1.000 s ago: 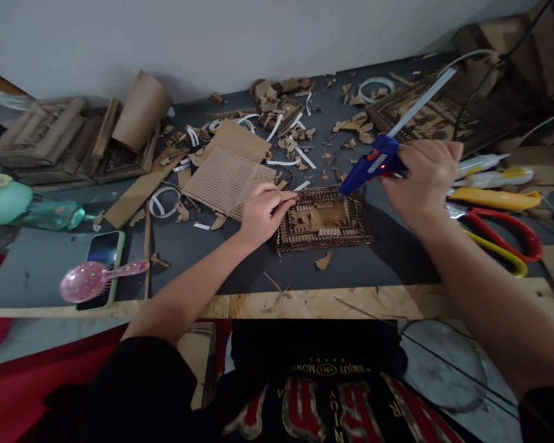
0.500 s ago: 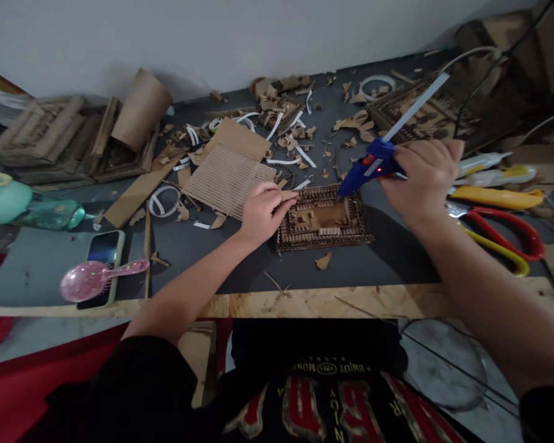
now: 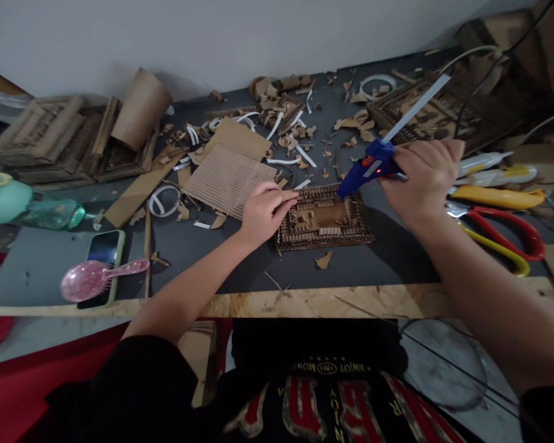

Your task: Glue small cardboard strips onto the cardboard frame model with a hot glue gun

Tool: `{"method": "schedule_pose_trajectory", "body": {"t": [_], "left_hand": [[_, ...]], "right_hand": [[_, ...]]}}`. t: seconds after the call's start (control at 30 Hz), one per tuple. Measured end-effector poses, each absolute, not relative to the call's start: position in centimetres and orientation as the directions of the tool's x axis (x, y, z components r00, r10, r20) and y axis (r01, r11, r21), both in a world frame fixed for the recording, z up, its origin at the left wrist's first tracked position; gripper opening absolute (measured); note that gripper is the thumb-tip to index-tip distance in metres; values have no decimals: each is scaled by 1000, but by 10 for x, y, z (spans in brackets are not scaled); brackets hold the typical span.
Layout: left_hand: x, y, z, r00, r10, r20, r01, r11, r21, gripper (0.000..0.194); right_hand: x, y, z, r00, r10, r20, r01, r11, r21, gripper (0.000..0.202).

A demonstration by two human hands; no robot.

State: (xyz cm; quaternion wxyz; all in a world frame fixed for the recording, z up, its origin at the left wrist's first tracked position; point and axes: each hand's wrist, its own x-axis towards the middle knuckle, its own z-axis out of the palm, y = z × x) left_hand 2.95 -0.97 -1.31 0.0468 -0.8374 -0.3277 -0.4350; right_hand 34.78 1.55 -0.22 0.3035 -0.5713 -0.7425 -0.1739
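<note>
My right hand (image 3: 425, 175) grips a blue hot glue gun (image 3: 364, 169) with a lit red light and a long white glue stick in its back. The gun's nozzle points down at the upper right of a small rectangular frame of corrugated cardboard (image 3: 323, 240), touching it or just above. At the frame's upper left corner, my left hand (image 3: 263, 215) is closed in a pinch, with what looks like a small tan piece of cardboard (image 3: 290, 195) at the fingertips. Stacked ridged strips form the frame's walls.
A ribbed cardboard sheet (image 3: 228, 178) lies left of the frame, among paper scraps and white strips. Red and yellow handled scissors (image 3: 508, 231) and a yellow cutter (image 3: 498, 197) lie at right. Leftward are a pink hairbrush (image 3: 85, 280), a phone (image 3: 106, 246) and a bottle (image 3: 50, 214).
Almost nothing differs. The glue gun and my right hand have shifted very slightly; my left hand stays at the frame's corner.
</note>
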Motion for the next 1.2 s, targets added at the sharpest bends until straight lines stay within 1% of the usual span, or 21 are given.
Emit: {"method": "schedule_pose_trajectory", "body": {"t": [0.13, 0.27, 0.4, 0.47, 0.6, 0.73, 0.83, 0.93, 1.03, 1.2], "left_hand": [[29, -9, -14, 409, 500, 764, 580, -788, 205, 19], [28, -9, -14, 431, 533, 728, 627, -758, 183, 26], [27, -9, -14, 457, 525, 718, 612, -771, 175, 28], [26, -9, -16, 468, 529, 708, 604, -776, 181, 27], [26, -10, -18, 478, 554, 681, 610, -768, 196, 22], [27, -9, -17, 465, 512, 722, 555, -804, 213, 17], [28, -9, -17, 443, 496, 747, 530, -817, 229, 15], [28, -10, -18, 442, 521, 730, 542, -804, 245, 17], [27, -10, -19, 454, 556, 696, 566, -784, 257, 21], [26, -10, -19, 458, 574, 679, 581, -771, 260, 25]], "right_hand": [[349, 18, -5, -187, 709, 680, 947, 314, -67, 19], [349, 21, -9, -192, 677, 711, 955, 297, -24, 24], [350, 24, -12, -236, 555, 798, 946, 318, 58, 28], [351, 24, -13, -248, 520, 817, 943, 324, 80, 29], [353, 25, -15, -255, 519, 816, 939, 335, 80, 29], [354, 24, -15, -270, 528, 805, 937, 338, 92, 29], [353, 23, -14, -260, 523, 812, 926, 374, 55, 26], [350, 21, -13, -233, 541, 808, 930, 367, 23, 23], [348, 21, -12, -222, 582, 782, 947, 320, 31, 24], [349, 21, -12, -236, 533, 812, 937, 346, 45, 25]]}}
